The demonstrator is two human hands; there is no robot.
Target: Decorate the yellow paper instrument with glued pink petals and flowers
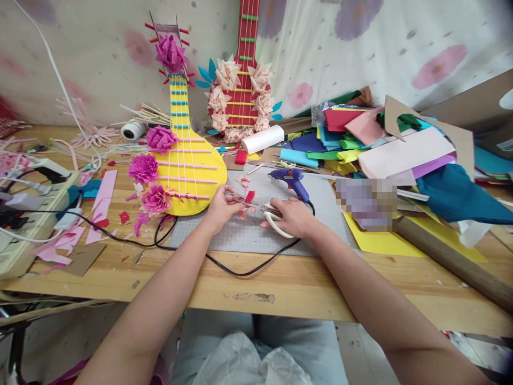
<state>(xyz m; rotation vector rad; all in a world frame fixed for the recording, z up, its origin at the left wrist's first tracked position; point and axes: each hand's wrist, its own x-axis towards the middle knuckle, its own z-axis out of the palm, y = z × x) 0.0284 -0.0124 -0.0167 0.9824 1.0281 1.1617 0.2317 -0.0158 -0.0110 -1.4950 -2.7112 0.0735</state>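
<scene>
My left hand (223, 208) is closed in a pinch at the edge of a small red fringed paper strip (250, 196). My right hand (294, 215) grips white-handled scissors (276, 223), whose blades point left toward the strip and my left fingertips. Pale pink paper petals (244, 182) lie on the grey cutting mat (232, 238), partly under the strip. Just beyond my right hand rests a purple glue gun (292, 181) with a black cord. A yellow paper-craft lute (196, 166) with magenta paper flowers lies beside my left hand.
A red stringed-instrument craft (239, 99) with peach flowers leans on the curtain. Coloured paper sheets (336, 139) pile up at the right, near a brown tube (452, 262). A power strip (36, 224) and paper scraps occupy the left. The black cord (240, 274) loops across the front.
</scene>
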